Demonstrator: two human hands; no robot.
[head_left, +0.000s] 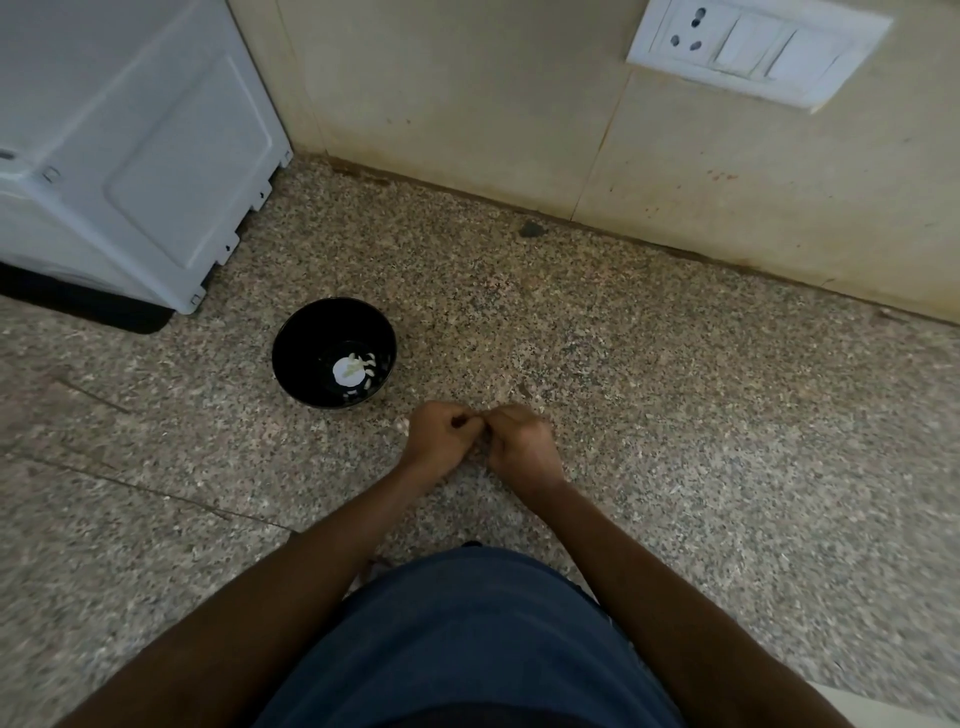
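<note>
We see both hands over a speckled grey-brown stone counter (675, 415). The left hand (441, 435) and the right hand (523, 440) are knuckle to knuckle, fingers curled under, thumbs and fingertips meeting at one spot between them. They look pinched together there, but whatever lies between the tips is hidden from us, so we cannot tell what they grip, if anything. A tiny pale fleck (404, 426) lies on the stone just beside the left hand.

Nearest the hands is a round, deep, glossy black bowl (306, 338), standing upright on the counter ahead and to the left of the left hand, near it but not touching. Its inside is as dark as its outside, and the rim shows a thin sheen. At the bottom lie a few small whitish slivers (370, 358) curved along the far side, beside a round white patch (345, 371) with a faint greenish tinge.

Behind the bowl stands a white metal appliance housing (130, 156) on a black base. A beige wall (467, 104) runs along the back, carrying a white socket-and-switch plate (758, 49). Blue cloth (467, 649) fills the bottom of the view between the forearms.
</note>
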